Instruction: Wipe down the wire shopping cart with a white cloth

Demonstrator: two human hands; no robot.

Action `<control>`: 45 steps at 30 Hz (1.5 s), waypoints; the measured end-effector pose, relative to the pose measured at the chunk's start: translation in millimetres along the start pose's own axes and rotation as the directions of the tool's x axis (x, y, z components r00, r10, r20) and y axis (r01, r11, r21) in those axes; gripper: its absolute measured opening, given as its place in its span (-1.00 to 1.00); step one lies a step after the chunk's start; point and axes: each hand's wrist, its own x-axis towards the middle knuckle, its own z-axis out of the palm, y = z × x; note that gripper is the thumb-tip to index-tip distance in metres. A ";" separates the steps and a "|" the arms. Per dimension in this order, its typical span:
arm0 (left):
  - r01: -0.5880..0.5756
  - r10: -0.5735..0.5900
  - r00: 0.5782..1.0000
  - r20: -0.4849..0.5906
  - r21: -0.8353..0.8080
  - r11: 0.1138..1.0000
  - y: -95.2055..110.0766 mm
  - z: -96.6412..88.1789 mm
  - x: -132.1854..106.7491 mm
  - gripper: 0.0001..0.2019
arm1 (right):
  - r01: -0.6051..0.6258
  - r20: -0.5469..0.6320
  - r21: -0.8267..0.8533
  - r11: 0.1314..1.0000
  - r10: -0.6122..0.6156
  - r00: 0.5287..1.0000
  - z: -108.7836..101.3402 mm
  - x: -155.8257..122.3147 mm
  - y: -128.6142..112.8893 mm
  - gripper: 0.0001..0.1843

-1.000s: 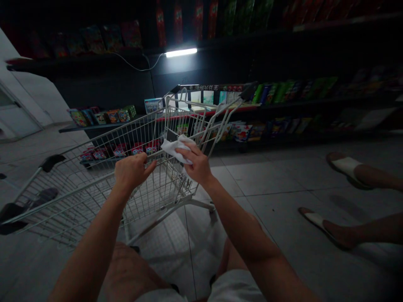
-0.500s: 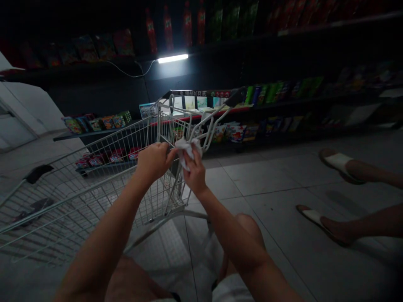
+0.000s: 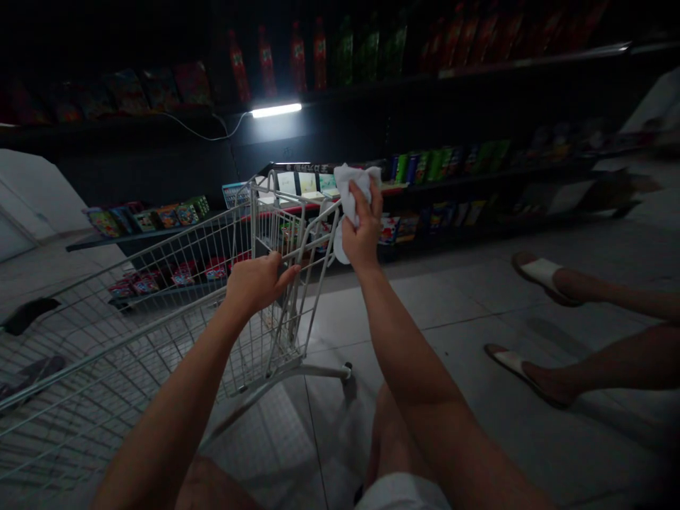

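A white wire shopping cart (image 3: 159, 283) stands in front of me on the tiled floor, its handle end toward the shelves. My left hand (image 3: 256, 282) is closed around the cart's upper rim wire. My right hand (image 3: 362, 230) is raised and closed on a crumpled white cloth (image 3: 350, 185), pressing it against the cart's handle bar near its right end. My bare knees show at the bottom of the view.
Dark shelves (image 3: 478, 177) with coloured packets and bottles run along the back, lit by a tube lamp (image 3: 276, 110). Another person's legs in white slippers (image 3: 539, 273) stretch in from the right. Grey floor tiles (image 3: 451, 312) lie between us.
My right hand has lifted the cloth from the cart's rim up and right to the handle bar. My left hand has stayed on the rim. The view has shifted left.
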 end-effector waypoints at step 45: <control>0.085 -0.085 0.996 0.000 0.022 0.996 3.9 -1.9 -10.3 -0.47 | -0.126 0.344 0.212 0.969 0.047 0.938 37.4 -331.1 -21.8 -0.44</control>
